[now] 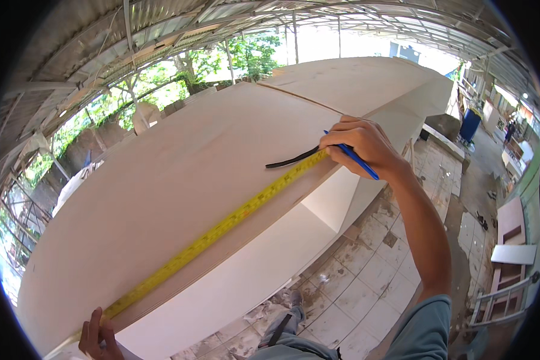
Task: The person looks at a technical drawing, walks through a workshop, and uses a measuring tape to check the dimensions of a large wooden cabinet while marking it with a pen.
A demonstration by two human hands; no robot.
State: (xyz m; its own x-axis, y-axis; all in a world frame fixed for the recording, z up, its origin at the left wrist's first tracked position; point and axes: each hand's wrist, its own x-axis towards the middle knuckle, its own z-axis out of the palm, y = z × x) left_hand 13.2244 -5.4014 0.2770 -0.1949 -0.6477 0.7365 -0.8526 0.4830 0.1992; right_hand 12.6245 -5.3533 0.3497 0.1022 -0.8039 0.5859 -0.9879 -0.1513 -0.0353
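A yellow tape measure (222, 225) is pulled out straight along the near edge of a large pale panel (162, 180). At the panel's lower left corner, my left hand (99, 337) pinches the tape's end part. Farther off to the right, my right hand (364, 144) is closed around the other end of the tape; the case is hidden in the palm. A blue pen (359, 161) sticks out between the same fingers. From under that hand a black strap (291, 160) lies across the panel.
Beyond a seam lies a second pale panel (354, 81). Below the near edge is a white box-like side (246, 273) with an open recess. Tiled floor (366, 288) with debris runs to the right. A ladder (504, 303), boards and a blue bin (471, 125) stand along the right.
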